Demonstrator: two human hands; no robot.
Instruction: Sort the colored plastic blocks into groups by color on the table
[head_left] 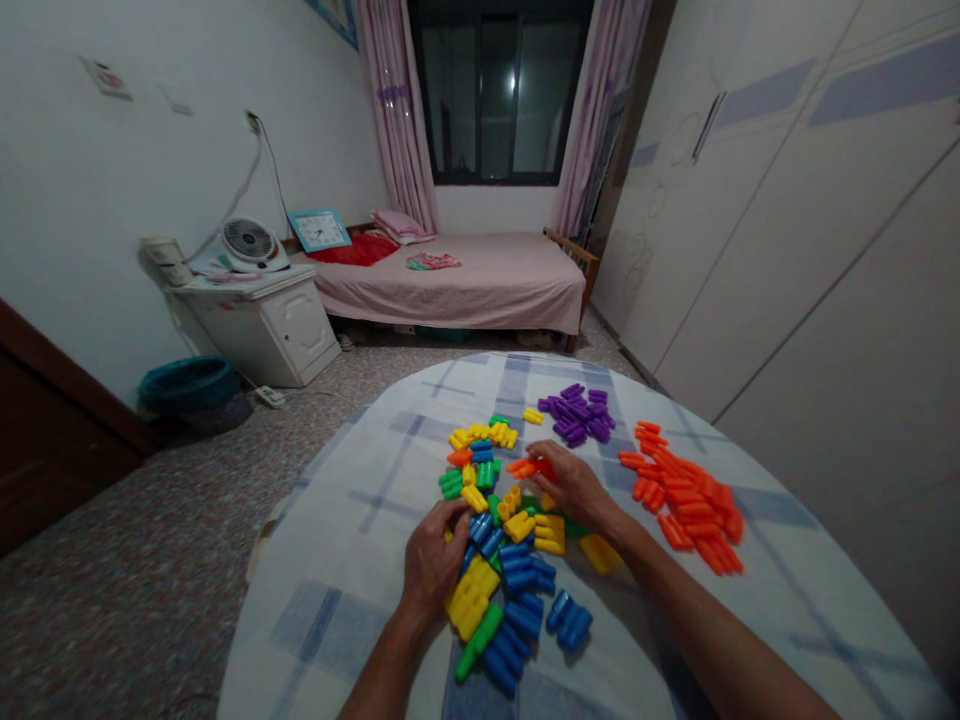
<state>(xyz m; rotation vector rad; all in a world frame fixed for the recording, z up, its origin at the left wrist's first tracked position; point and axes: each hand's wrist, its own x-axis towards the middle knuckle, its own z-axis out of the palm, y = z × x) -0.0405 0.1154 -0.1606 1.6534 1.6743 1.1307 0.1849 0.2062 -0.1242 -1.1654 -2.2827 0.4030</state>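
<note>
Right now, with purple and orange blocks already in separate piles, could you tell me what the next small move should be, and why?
Probably carry the orange block held by the right hand across to the orange pile on the right. That pile holds only orange, the purple pile only purple, while the mixed heap under the left hand remains unsorted.

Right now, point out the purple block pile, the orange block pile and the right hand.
purple block pile (576, 413), head view, pile's middle.
orange block pile (686, 497), head view, pile's middle.
right hand (568, 483), head view, back of hand.

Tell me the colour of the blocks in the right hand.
Orange, in the right hand; head view shows it best.
</note>
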